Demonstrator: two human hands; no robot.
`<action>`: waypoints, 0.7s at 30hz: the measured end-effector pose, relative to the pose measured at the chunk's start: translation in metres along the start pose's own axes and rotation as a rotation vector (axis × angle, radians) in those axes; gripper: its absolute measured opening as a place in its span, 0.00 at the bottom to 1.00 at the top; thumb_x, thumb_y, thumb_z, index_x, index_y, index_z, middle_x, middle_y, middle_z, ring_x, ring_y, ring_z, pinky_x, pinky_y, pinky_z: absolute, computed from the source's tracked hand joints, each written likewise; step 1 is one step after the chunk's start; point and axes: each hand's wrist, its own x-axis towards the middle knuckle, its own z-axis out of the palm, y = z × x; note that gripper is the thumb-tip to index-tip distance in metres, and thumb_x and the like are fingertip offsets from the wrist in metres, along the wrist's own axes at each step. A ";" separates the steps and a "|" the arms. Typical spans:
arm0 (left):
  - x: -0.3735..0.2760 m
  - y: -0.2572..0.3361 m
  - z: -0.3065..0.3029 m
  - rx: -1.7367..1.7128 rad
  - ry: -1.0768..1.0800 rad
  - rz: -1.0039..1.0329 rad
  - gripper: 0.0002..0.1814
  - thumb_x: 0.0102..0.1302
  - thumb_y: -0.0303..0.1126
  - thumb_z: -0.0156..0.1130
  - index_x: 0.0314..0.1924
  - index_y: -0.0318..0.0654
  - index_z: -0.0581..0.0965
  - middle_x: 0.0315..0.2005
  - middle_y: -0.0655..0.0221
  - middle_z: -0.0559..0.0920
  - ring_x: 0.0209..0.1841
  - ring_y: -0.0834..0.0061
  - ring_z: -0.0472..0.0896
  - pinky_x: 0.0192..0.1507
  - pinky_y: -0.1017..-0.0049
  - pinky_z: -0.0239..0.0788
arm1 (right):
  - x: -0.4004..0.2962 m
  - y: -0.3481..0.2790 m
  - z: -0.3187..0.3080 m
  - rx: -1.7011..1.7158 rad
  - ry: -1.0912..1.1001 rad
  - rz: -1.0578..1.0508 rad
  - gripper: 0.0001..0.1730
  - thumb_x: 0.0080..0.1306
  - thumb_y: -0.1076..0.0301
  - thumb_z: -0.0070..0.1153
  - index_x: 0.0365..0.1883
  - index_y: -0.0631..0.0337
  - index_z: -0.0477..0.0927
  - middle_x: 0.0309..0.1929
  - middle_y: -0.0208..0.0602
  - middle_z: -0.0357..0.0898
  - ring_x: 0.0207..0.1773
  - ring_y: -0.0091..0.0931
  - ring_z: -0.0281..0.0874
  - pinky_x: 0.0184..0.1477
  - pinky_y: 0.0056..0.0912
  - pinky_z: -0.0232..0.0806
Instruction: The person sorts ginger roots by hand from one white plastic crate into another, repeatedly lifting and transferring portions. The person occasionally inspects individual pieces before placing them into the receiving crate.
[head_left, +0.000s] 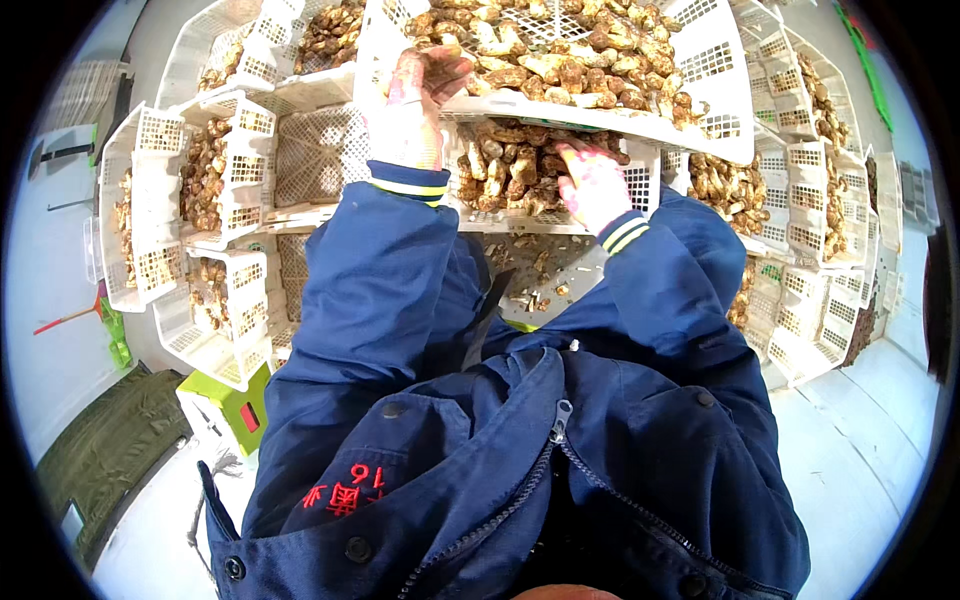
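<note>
My right hand (596, 184) reaches into the lower white plastic crate (540, 223), its fingers apart and touching the mushrooms (521, 169) inside. They have brown caps and thick stems. My left hand (427, 86) is at the left end of a raised, tilted white crate (712, 56), fingers apart and slightly bent, with no held thing visible. More mushrooms (570, 71) are spread in this raised crate, with part of its lattice floor showing. Its near wall overhangs the back of the lower crate and hides some of the contents. Reddish-brown stains mark both hands.
A lattice crate (319, 161) without mushrooms stands at left. Stacked mushroom crates flank me, including a left crate (159, 210) and a right crate (806, 199). Mushroom scraps (544, 262) litter the floor between my legs. A green-and-white stool (225, 409) stands at lower left.
</note>
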 end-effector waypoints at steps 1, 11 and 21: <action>-0.001 0.001 0.005 -0.002 0.003 -0.016 0.20 0.69 0.43 0.52 0.43 0.28 0.73 0.40 0.54 0.79 0.42 0.59 0.80 0.49 0.61 0.73 | 0.006 -0.006 -0.002 0.033 -0.014 0.025 0.32 0.60 0.58 0.53 0.61 0.61 0.66 0.58 0.52 0.69 0.61 0.42 0.66 0.62 0.44 0.60; 0.000 -0.005 0.005 -0.094 -0.024 -0.013 0.16 0.71 0.38 0.49 0.43 0.29 0.73 0.39 0.55 0.80 0.39 0.61 0.82 0.46 0.66 0.76 | 0.071 -0.030 0.059 0.234 -0.122 0.524 0.37 0.62 0.46 0.52 0.64 0.60 0.65 0.60 0.53 0.69 0.64 0.43 0.64 0.65 0.40 0.57; -0.003 0.000 0.004 -0.090 -0.035 -0.042 0.16 0.70 0.36 0.51 0.45 0.28 0.73 0.38 0.56 0.81 0.40 0.62 0.82 0.45 0.67 0.76 | 0.061 -0.031 0.037 0.162 -0.204 0.327 0.38 0.58 0.45 0.55 0.60 0.64 0.68 0.54 0.53 0.74 0.57 0.40 0.72 0.58 0.41 0.64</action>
